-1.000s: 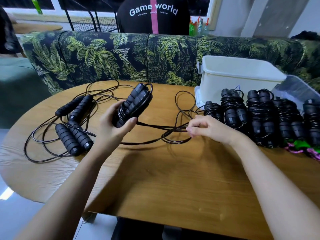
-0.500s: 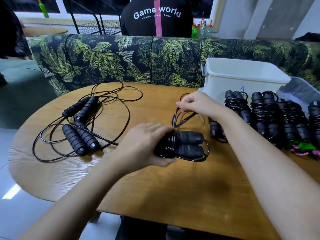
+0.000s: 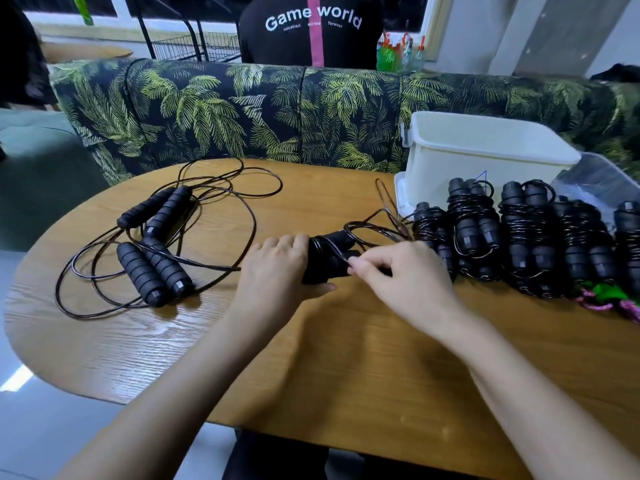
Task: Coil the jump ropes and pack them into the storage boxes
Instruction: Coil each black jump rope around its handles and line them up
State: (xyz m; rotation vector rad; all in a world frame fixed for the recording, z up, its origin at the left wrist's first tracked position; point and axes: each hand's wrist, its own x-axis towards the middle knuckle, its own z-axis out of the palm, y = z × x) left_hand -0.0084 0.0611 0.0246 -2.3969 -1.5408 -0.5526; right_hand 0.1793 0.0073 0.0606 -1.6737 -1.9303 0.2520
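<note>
Working at an oval wooden table backing onto a palm-print sofa; pinching the thin black cord between the fingertips of the right hand, thumb and forefinger closing on it just beside the handle ends; wrapping the left hand round the paired black handles, fingers curling over the top, holding them low over the tabletop near its middle; winding, judging by the turns lying across the handles, with only a few slack loops trailing off to the right; facing a row of finished bundles just beyond, at least five standing side by side and touching, in front of the white storage box; seeing nothing of its inside from this angle, so unable to tell whether anything is packed; leaving two more ropes lying uncoiled and tangled well to the left, their handles resting in pairs among the slack; standing, by this reckoning, well past halfway on the coiling, with the present rope nearly wound, two waiting, and the boxing apparently all to come.
</note>
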